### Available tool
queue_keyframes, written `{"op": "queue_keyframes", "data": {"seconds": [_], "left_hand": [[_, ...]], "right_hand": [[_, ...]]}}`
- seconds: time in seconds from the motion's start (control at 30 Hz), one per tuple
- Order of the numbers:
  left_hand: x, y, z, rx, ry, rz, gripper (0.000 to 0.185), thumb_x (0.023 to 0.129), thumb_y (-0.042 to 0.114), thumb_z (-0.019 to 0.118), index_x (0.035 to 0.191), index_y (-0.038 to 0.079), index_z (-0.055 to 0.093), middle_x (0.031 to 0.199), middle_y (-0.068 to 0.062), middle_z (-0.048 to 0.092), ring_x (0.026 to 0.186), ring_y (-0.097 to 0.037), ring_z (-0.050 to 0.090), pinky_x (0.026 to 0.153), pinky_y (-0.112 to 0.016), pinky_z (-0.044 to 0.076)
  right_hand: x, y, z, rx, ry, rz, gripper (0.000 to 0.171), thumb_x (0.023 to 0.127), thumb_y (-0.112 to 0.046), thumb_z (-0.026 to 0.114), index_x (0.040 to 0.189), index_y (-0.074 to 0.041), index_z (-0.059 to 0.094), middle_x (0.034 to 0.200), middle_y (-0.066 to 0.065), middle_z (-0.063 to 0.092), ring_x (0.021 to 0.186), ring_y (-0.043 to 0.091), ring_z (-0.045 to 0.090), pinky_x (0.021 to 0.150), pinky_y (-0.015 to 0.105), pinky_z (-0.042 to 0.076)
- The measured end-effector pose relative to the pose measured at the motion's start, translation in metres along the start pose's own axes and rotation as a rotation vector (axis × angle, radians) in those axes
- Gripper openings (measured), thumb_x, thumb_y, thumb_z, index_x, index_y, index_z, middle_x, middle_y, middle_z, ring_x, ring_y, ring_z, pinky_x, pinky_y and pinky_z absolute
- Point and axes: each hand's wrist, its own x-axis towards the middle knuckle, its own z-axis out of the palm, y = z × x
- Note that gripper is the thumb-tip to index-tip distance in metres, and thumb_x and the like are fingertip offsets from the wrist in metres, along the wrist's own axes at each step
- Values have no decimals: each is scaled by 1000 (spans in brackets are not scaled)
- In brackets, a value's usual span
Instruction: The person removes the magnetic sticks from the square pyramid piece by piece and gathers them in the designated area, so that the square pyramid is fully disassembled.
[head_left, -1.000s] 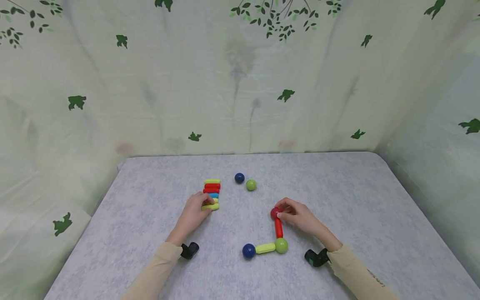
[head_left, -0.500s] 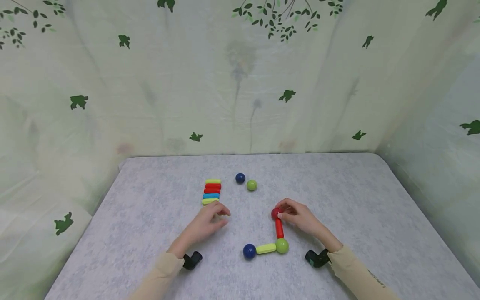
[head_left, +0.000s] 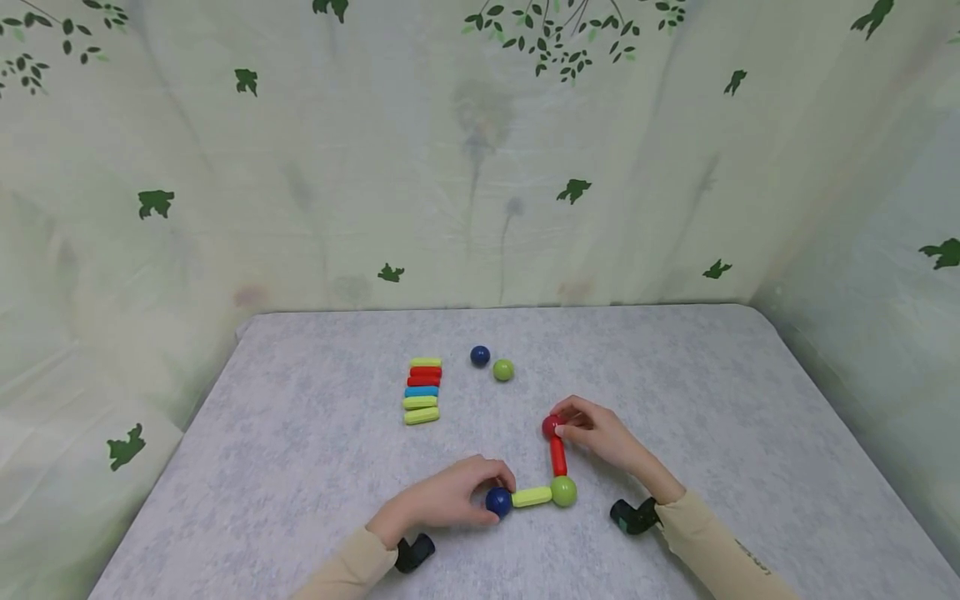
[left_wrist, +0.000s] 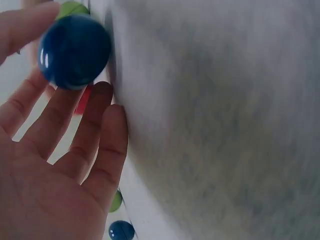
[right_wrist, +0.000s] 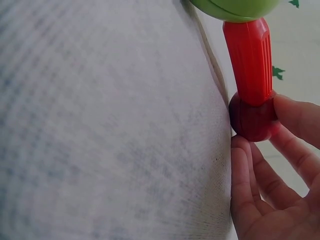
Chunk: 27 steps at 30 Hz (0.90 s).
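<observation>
A joined L of toy pieces lies on the table: a dark blue ball [head_left: 498,502], a yellow-green rod [head_left: 532,497], a green ball [head_left: 564,492], a red rod [head_left: 558,457] and a red ball [head_left: 552,427]. My left hand [head_left: 457,493] holds the blue ball at the L's left end, thumb on the near side, fingers on the far side. In the left wrist view the blue ball [left_wrist: 75,51] sits between thumb and fingers. My right hand [head_left: 596,429] pinches the red ball at the far end; the right wrist view shows this red ball [right_wrist: 253,117] stuck to its rod.
Several loose rods [head_left: 423,392] in yellow-green, red and blue lie in a column at the left. Behind the L, a loose blue ball [head_left: 480,356] and a loose green ball [head_left: 503,370] rest near the back. The grey table [head_left: 675,358] ends at a leaf-printed curtain [head_left: 645,167].
My left hand has left the nearest yellow-green rod of the column and come right and toward me, onto the L's blue ball. The right hand keeps its pinch on the red ball.
</observation>
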Motion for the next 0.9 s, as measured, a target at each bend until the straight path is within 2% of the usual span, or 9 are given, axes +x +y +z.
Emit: {"op": "queue_keyframes", "data": {"seconds": [0.27, 0.63, 0.8, 0.9], "left_hand": [[2, 3, 6, 83, 31, 21, 27, 85, 11, 70, 106, 21, 57, 102, 15, 55, 93, -3, 50, 84, -23, 44], [3, 1, 7, 101, 62, 28, 25, 85, 14, 72, 105, 21, 59, 98, 15, 53, 87, -4, 48, 77, -21, 44], [4, 2, 5, 124, 70, 54, 20, 86, 16, 69, 105, 22, 63, 101, 15, 56, 90, -4, 49, 79, -22, 44], [5, 1, 4, 104, 94, 65, 20, 88, 15, 67, 108, 21, 63, 104, 14, 56, 91, -4, 49, 81, -23, 45]], "right_hand": [[-1, -2, -1, 3, 5, -17, 21, 93, -17, 64, 112, -9, 62, 106, 4, 63, 94, 21, 59, 81, 36, 49], [-9, 0, -4, 15, 6, -33, 22, 92, -15, 65, 112, -8, 61, 104, 5, 62, 91, 20, 59, 77, 35, 48], [-10, 1, -4, 18, 5, -30, 22, 91, -17, 66, 111, -8, 62, 103, 6, 63, 90, 21, 59, 76, 35, 48], [-11, 3, -4, 17, 2, -34, 22, 91, -17, 66, 111, -8, 62, 105, 6, 63, 91, 21, 60, 77, 35, 49]]}}
